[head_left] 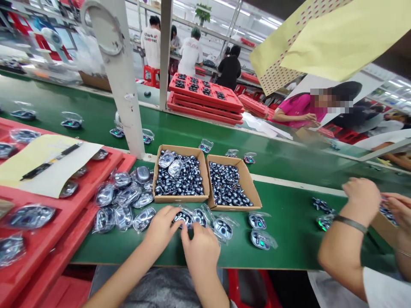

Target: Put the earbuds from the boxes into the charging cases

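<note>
Your left hand (pixel 161 232) and right hand (pixel 198 252) meet on a bagged earbud case (pixel 184 219) at 12 o'clock, fingers (pixel 171 219) touching it, though any clamp is hard to tell. Keep your touch light — the film slips.

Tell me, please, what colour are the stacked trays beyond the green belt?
The stacked trays are bright red; the head view shows this best.

Two cardboard boxes (pixel 180 198) of earbuds (pixel 226 184) sit side by side on the surface (pixel 289 231), with bagged earbuds (pixel 223 228) in front, a tray (pixel 48 222) left, and stacked trays (pixel 205 102) behind.
</note>
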`<state>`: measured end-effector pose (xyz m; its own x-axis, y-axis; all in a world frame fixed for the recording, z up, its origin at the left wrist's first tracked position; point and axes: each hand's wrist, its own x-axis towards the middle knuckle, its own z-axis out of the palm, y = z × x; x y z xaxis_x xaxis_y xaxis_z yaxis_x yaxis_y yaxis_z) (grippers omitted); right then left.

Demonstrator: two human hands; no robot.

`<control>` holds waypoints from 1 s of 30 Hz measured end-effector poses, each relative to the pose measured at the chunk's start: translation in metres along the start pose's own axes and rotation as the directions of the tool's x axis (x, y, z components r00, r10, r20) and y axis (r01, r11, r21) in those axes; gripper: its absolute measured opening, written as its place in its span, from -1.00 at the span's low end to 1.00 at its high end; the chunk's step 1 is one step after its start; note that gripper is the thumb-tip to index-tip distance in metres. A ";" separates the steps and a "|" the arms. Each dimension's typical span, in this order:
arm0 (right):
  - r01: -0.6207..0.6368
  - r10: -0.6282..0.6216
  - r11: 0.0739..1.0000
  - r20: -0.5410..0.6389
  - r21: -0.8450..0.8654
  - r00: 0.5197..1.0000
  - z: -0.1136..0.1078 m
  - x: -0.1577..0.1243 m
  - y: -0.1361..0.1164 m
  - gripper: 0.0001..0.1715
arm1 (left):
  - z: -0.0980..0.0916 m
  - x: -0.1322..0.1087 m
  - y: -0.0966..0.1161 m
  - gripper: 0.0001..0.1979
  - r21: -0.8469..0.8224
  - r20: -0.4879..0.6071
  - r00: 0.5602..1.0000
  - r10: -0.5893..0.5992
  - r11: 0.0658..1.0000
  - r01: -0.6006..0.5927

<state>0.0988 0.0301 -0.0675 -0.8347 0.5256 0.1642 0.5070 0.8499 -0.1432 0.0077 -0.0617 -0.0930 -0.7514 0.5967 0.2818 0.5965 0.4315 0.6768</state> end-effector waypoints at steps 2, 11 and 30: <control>-0.024 0.025 1.000 -0.027 0.015 0.999 -0.014 0.006 0.013 -0.65 | -0.013 0.005 0.005 -0.85 0.012 -0.034 0.998 0.044 0.999 -0.044; 0.037 -0.044 0.998 0.164 0.047 0.986 -0.014 0.126 0.104 -0.60 | -0.014 0.121 0.012 -0.68 0.254 0.363 0.930 0.062 0.954 -0.162; -0.094 0.097 0.960 0.003 0.264 0.995 -0.002 0.130 0.112 -0.69 | -0.012 0.142 0.007 -0.72 0.367 0.537 0.842 0.055 0.884 -0.291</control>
<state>0.0476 0.1933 -0.0600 -0.7823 0.6054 0.1462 0.5089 0.7567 -0.4104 -0.0977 0.0179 -0.0402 -0.4482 0.8893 -0.0911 0.8494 0.4555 0.2665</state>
